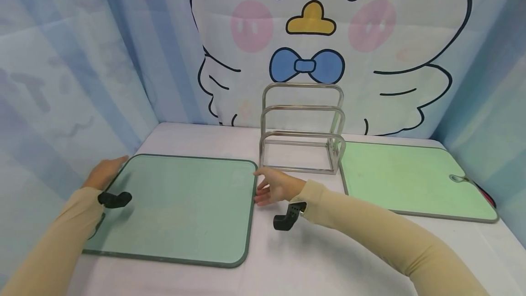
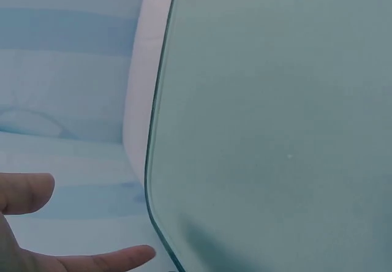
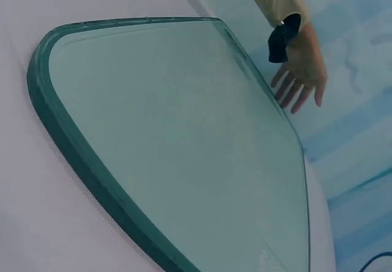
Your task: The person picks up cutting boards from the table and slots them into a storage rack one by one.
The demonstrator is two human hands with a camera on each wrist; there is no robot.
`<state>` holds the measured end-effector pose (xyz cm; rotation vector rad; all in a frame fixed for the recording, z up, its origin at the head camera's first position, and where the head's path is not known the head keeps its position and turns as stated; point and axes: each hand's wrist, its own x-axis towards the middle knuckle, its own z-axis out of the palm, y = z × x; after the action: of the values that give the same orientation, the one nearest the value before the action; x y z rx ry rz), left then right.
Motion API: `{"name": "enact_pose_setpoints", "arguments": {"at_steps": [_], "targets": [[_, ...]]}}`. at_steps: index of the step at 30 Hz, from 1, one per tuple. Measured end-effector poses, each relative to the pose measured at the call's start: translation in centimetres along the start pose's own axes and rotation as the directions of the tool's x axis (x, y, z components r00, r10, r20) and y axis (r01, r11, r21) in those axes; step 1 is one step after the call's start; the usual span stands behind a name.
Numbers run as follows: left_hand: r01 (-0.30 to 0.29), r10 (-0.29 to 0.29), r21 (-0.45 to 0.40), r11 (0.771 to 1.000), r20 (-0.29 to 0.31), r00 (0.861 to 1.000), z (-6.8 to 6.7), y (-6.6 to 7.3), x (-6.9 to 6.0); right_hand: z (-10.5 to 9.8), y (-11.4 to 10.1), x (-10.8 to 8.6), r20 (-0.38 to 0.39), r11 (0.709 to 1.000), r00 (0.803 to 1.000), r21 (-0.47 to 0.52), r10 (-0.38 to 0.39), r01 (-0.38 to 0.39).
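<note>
A grey-green cutting board (image 1: 176, 209) with rounded corners and a dark green rim lies flat on the table, filling much of both wrist views. My left hand (image 1: 106, 173) is at its left edge, and the left wrist view shows the thumb (image 2: 27, 192) and a finger (image 2: 116, 258) spread apart beside the rim. At the right edge is my right hand (image 1: 276, 186), fingers loosely extended and the thumb by the upper right corner; whether it touches the rim I cannot tell. Neither hand grips the board.
Behind the right hand stands a metal wire rack (image 1: 302, 136) with three upright loops. A light green board (image 1: 402, 177) with a ringed hole lies at the right. Printed curtains (image 1: 164, 49) close off the back and sides of the white table (image 1: 312, 259).
</note>
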<state>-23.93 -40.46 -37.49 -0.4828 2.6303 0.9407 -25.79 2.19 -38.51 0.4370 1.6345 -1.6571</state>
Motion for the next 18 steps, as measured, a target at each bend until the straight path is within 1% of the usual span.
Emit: {"name": "enact_pose_setpoints", "arguments": {"at_steps": [2,5,8,10,12,13,16,18], "targets": [[0.025,-0.025,-0.009,1.000,0.047,0.999,-0.2,0.0,-0.1,0.0,-0.1,-0.1,-0.003,0.999,1.000,-0.027,0.018,-0.018],[0.033,-0.033,0.003,0.999,0.099,0.995,-0.2,-0.1,-0.1,0.2,-0.2,-0.3,0.002,0.998,1.000,-0.056,0.028,-0.028],[0.047,-0.052,0.042,0.998,0.127,0.991,-0.2,-0.3,0.0,0.5,-0.2,-0.4,0.000,0.998,1.000,-0.057,0.028,-0.028],[0.068,-0.075,0.047,0.997,0.146,0.986,-0.2,-0.4,0.2,0.8,-0.1,-0.5,-0.005,0.998,1.000,-0.051,0.023,-0.023],[0.087,-0.095,0.055,0.995,0.152,0.984,-0.2,-0.6,0.5,1.1,0.0,-0.4,-0.016,0.999,1.000,-0.033,0.019,-0.020],[0.094,-0.102,0.052,0.994,0.160,0.982,-0.2,-0.7,0.7,1.2,0.1,-0.4,-0.020,1.000,1.000,-0.024,0.016,-0.016],[0.110,-0.109,0.006,0.994,0.190,0.976,-0.1,-0.9,1.0,1.4,0.4,-0.3,-0.033,1.000,0.999,0.004,0.011,-0.010],[0.120,-0.115,-0.015,0.993,0.199,0.973,0.0,-0.9,1.2,1.4,0.5,-0.2,-0.041,1.000,0.999,0.018,0.009,-0.009]]}}
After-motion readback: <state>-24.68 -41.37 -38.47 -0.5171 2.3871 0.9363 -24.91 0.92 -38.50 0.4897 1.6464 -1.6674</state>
